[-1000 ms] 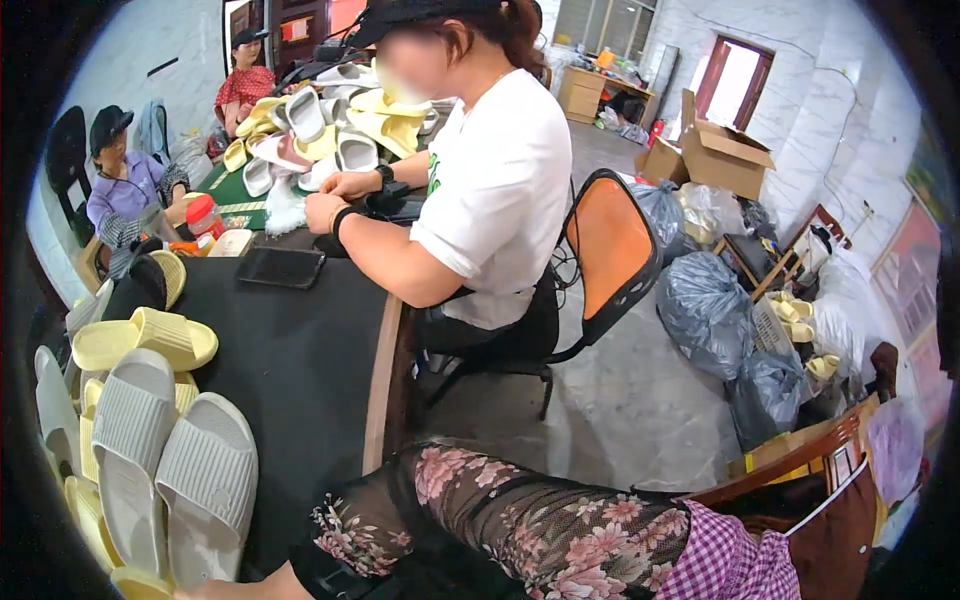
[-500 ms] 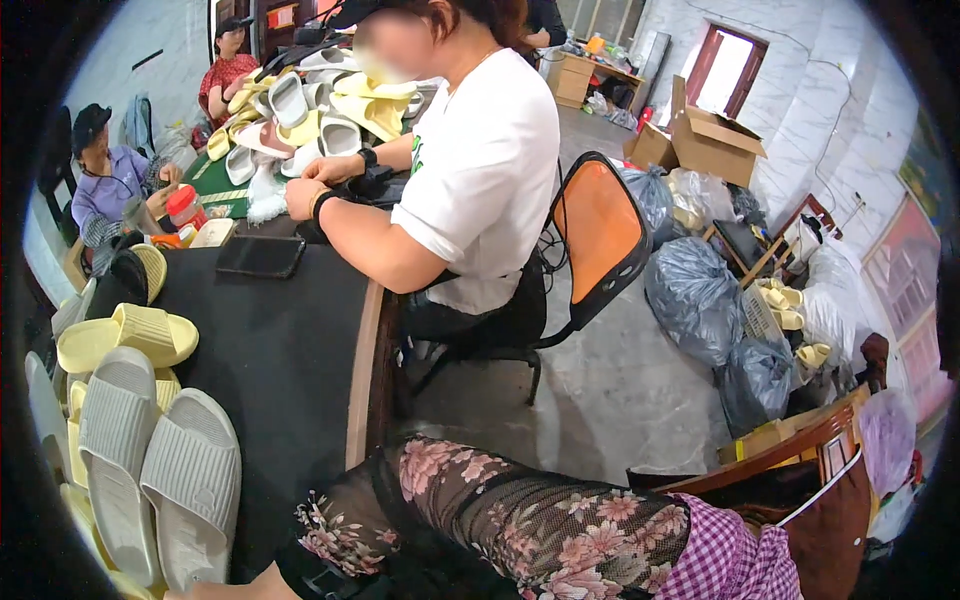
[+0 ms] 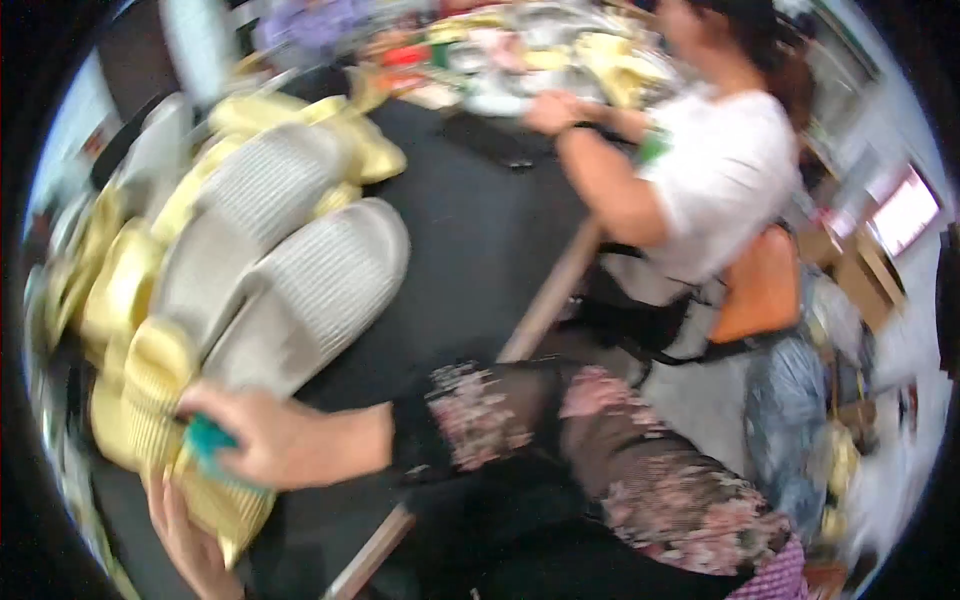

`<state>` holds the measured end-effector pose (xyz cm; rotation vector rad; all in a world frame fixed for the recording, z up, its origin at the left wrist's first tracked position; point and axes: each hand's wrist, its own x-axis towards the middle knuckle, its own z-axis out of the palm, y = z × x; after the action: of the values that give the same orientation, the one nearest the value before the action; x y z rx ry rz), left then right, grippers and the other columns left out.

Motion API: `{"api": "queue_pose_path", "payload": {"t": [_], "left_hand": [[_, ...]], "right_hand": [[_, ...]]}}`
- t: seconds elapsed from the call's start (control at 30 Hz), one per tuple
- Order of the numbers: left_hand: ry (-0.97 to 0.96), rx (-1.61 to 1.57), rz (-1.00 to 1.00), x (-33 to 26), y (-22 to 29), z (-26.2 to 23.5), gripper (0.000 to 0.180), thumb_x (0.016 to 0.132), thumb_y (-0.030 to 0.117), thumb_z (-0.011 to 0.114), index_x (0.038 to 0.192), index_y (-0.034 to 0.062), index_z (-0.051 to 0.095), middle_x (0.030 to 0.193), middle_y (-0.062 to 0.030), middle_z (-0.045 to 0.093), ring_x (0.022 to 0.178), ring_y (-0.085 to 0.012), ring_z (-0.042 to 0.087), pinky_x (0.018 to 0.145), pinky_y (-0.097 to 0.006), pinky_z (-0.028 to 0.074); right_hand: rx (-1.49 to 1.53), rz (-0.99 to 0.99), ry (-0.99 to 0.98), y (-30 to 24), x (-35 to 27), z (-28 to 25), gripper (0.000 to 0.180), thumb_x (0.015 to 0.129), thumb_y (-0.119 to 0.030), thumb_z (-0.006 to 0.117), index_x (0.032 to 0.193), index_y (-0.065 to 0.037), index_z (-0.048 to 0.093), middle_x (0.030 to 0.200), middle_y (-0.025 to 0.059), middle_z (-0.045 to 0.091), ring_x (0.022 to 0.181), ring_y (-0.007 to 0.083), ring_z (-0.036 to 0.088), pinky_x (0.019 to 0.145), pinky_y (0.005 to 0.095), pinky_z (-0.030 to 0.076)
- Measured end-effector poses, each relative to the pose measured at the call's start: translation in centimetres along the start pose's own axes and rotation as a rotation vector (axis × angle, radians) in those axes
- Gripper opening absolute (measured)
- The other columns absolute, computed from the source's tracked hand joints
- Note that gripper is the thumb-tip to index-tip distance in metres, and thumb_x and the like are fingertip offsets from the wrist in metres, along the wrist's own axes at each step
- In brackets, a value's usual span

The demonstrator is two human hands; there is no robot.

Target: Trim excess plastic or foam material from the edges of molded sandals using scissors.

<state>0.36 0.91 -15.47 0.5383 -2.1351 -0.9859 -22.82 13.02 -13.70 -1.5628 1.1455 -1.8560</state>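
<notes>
My right hand (image 3: 280,436), in a dark floral mesh sleeve (image 3: 480,410), is closed around a small teal object (image 3: 205,447), too blurred to name. It holds that object against a yellow ribbed slipper (image 3: 232,512) at the near left of the black table. Below it, my left hand (image 3: 187,540) lies along the slipper's lower left side with its fingers stretched out; the wrist runs out of the lower edge. Just beyond, a pair of grey ribbed slippers (image 3: 325,290) lies side by side. Motion smears the whole picture.
More yellow slippers (image 3: 125,280) are heaped along the left. A person in a white shirt (image 3: 720,180) sits at the table's (image 3: 460,240) right side, on an orange-backed chair (image 3: 765,285). A dark phone (image 3: 485,140) lies near a far slipper pile (image 3: 560,50). Grey bags (image 3: 785,420) fill the right.
The view has swung left and down toward the near slippers. Both my hands now show at a yellow slipper; earlier only part of one hand showed at the lower edge. The teal object has come into view.
</notes>
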Motion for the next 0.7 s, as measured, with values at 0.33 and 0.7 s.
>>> {"api": "queue_pose_path", "payload": {"t": [0.33, 0.7], "left_hand": [[0.358, -0.737, -0.275, 3.0, 5.2, 1.7, 0.059, 0.076, -0.005, 0.04, 0.134, -0.0072, 0.03, 0.129, -0.0185, 0.046, 0.116, -0.027, 0.049, 0.098, -0.036, 0.04], [0.508, -0.714, -0.243, 2.6, 4.9, 1.6, 0.058, 0.075, -0.005, 0.043, 0.133, -0.0028, 0.035, 0.122, -0.016, 0.051, 0.109, -0.0223, 0.054, 0.094, -0.033, 0.042]], "right_hand": [[-0.16, 0.188, -0.148, -1.1, -0.4, 1.3, 0.045, 0.081, -0.001, 0.063, 0.12, 0.0, 0.041, 0.087, 0.004, 0.055, 0.077, 0.0063, 0.052, 0.071, 0.0215, 0.044], [-0.333, 0.291, -0.273, -1.3, -0.5, 1.2, 0.044, 0.076, -0.005, 0.068, 0.114, -0.001, 0.047, 0.076, 0.0063, 0.057, 0.069, 0.0093, 0.053, 0.066, 0.0256, 0.045]]}}
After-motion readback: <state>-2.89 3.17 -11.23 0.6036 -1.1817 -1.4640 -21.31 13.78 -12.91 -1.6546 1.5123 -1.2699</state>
